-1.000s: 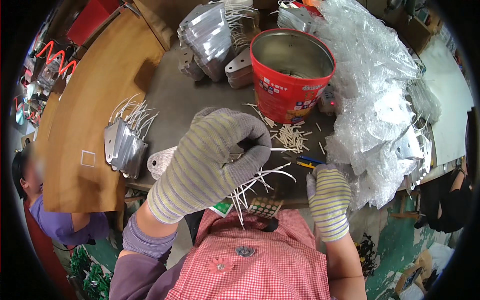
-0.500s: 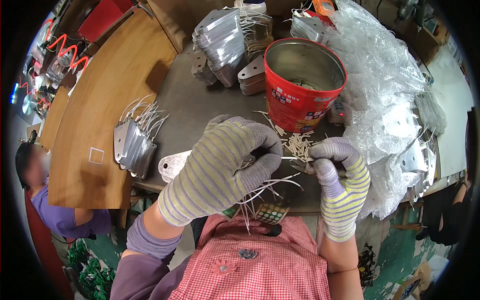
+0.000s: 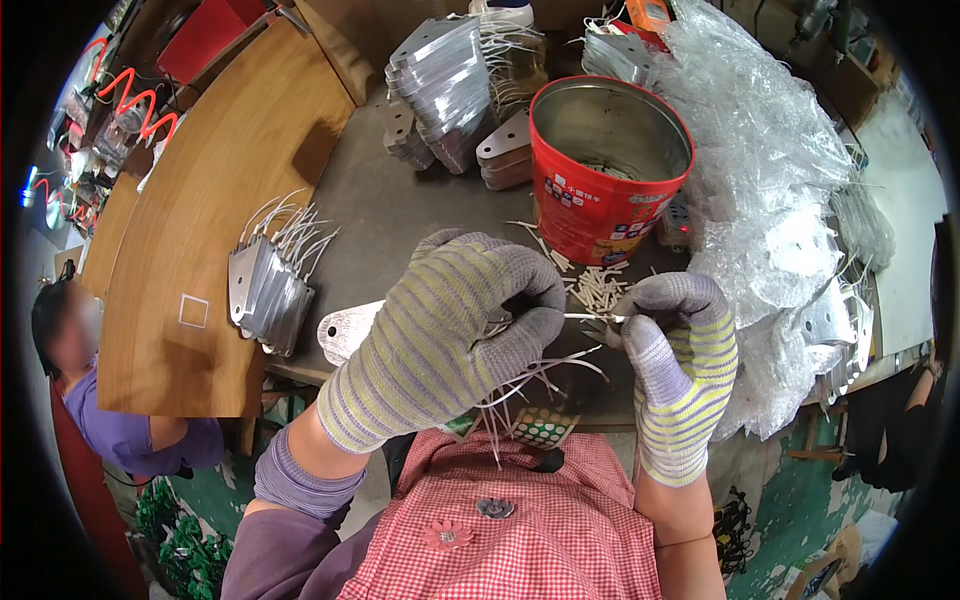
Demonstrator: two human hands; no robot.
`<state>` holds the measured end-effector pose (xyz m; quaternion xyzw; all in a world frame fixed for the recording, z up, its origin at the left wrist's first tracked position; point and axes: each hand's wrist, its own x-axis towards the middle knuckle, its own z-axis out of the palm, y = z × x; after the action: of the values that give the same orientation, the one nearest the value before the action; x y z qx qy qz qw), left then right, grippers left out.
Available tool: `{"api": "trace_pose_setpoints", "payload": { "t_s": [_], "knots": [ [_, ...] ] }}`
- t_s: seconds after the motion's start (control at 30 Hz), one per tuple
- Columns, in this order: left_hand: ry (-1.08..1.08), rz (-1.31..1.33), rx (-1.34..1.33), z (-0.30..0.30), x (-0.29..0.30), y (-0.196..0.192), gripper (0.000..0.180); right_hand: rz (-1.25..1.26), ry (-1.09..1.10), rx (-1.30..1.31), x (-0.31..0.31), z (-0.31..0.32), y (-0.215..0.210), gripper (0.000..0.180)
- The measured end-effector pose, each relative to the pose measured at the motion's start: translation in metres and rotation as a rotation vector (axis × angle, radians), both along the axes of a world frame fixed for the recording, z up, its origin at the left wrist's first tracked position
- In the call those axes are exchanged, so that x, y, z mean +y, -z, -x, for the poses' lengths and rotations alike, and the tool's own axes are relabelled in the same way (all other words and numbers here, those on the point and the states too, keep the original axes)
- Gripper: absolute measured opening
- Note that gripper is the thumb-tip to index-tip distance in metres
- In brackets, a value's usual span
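left hand (image 3: 440, 340) hides most of the metal plate (image 3: 345, 330).

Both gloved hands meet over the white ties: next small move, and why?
Probably draw the single tie fully clear with the right hand. Its fingertips pinch the tie's end, while the left hand grips the bundle of white ties fanning out below, and the flat metal tag lies just beside it.

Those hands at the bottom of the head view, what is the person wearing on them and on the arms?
Both hands wear knitted work gloves striped grey and yellow-green, with a smooth grey-purple coating over the fingers and palm side: the left hand and the right hand. A purple long sleeve with a ribbed cuff covers the left forearm; the right forearm shows no sleeve.
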<state>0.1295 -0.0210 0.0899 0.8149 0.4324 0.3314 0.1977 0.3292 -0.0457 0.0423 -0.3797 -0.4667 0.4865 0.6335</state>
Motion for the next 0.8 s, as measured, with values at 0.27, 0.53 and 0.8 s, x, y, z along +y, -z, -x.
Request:
{"api": "trace_pose_setpoints", "payload": {
  "t_s": [0.27, 0.53, 0.8],
  "knots": [
    [0.015, 0.040, 0.044, 0.000, 0.000, -0.003, 0.017, -0.408, 0.201, -0.539, 0.005, -0.001, -0.007, 0.017],
    [-0.072, -0.174, 0.410, 0.017, -0.008, -0.014, 0.048, -0.510, 0.027, -0.776, 0.013, 0.004, -0.020, 0.025],
    [-0.125, 0.112, 0.375, 0.061, -0.030, -0.024, 0.080, -0.611, -0.073, -1.076, 0.018, 0.020, -0.034, 0.027]
  ]
}}
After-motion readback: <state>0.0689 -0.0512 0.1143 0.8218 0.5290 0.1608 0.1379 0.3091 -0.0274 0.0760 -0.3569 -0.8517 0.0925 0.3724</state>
